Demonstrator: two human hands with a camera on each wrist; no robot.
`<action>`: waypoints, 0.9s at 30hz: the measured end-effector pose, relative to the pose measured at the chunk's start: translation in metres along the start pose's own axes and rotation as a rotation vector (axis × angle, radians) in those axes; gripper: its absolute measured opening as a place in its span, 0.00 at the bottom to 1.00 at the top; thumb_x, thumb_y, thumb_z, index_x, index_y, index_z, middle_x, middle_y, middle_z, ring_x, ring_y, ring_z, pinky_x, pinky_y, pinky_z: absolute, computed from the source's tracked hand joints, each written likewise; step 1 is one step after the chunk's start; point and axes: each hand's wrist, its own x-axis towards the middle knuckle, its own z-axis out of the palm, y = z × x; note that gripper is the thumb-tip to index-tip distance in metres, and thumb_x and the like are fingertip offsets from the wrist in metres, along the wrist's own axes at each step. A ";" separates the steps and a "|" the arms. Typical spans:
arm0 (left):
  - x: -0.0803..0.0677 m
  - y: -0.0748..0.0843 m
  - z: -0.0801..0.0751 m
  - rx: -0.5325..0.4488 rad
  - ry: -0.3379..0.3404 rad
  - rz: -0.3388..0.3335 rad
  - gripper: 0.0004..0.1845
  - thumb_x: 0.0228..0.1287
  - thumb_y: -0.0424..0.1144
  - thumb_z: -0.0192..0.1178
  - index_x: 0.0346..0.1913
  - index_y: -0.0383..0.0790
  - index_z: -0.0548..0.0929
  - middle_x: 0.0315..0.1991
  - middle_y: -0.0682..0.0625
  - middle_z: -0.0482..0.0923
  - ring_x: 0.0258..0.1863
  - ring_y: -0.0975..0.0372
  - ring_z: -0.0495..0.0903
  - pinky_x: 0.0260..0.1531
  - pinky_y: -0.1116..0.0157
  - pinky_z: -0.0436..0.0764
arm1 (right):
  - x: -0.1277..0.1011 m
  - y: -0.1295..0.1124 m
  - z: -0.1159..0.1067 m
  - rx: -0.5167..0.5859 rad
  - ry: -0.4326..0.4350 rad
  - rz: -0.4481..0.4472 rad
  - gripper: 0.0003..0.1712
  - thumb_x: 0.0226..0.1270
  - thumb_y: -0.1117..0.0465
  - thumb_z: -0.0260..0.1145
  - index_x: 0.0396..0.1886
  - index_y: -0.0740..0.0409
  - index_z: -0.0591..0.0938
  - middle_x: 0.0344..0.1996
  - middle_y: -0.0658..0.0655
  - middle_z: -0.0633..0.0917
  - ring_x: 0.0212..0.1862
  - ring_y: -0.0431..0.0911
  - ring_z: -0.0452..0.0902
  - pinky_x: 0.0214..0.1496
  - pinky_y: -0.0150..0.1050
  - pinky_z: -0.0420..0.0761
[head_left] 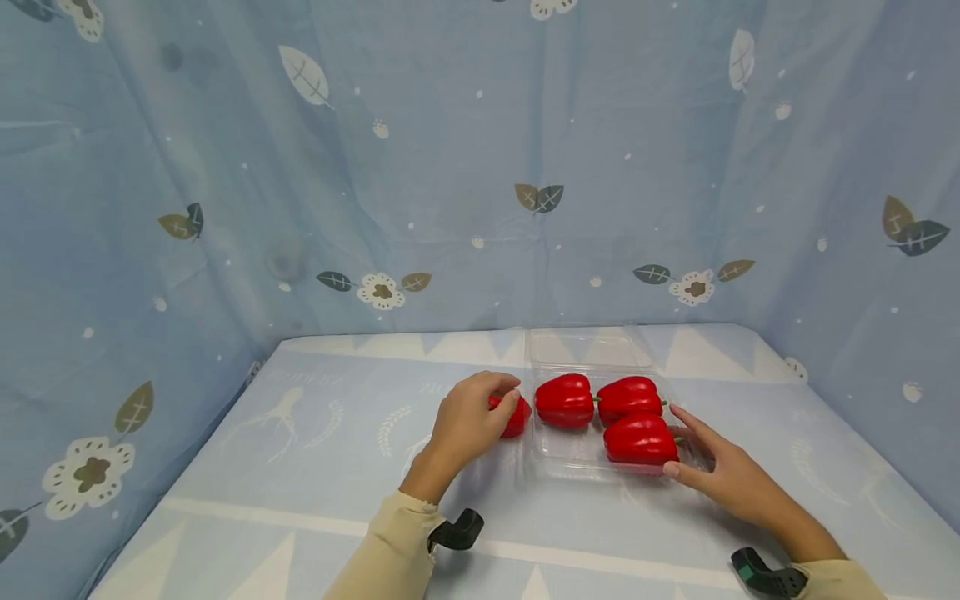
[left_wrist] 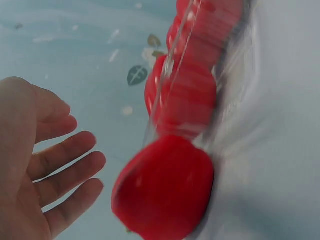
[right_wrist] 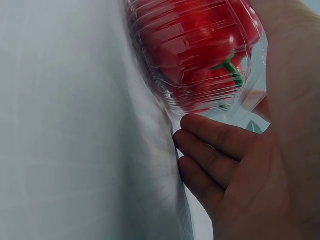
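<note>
Left hand curls around a red pepper at nine o'clock of the clear tray; right hand, fingers straight, touches its three o'clock side.

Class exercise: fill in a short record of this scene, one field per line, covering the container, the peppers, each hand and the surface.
Container: clear plastic clamshell tray, lid open towards the back
Peppers in tray: three red peppers, e.g. front right pepper
Pepper outside: fourth red pepper beside the tray's left edge
Left hand: over the outside pepper; grip cannot be told
Right hand: fingers straight against the tray's right side
Surface: pale blue patterned tablecloth
</note>
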 end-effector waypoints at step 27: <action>0.001 -0.046 0.004 -0.035 -0.011 -0.229 0.14 0.62 0.48 0.59 0.48 0.49 0.84 0.48 0.53 0.76 0.50 0.59 0.76 0.48 0.55 0.78 | -0.001 -0.003 -0.002 -0.004 -0.009 0.014 0.51 0.59 0.40 0.65 0.76 0.46 0.51 0.62 0.69 0.71 0.65 0.67 0.62 0.57 0.68 0.64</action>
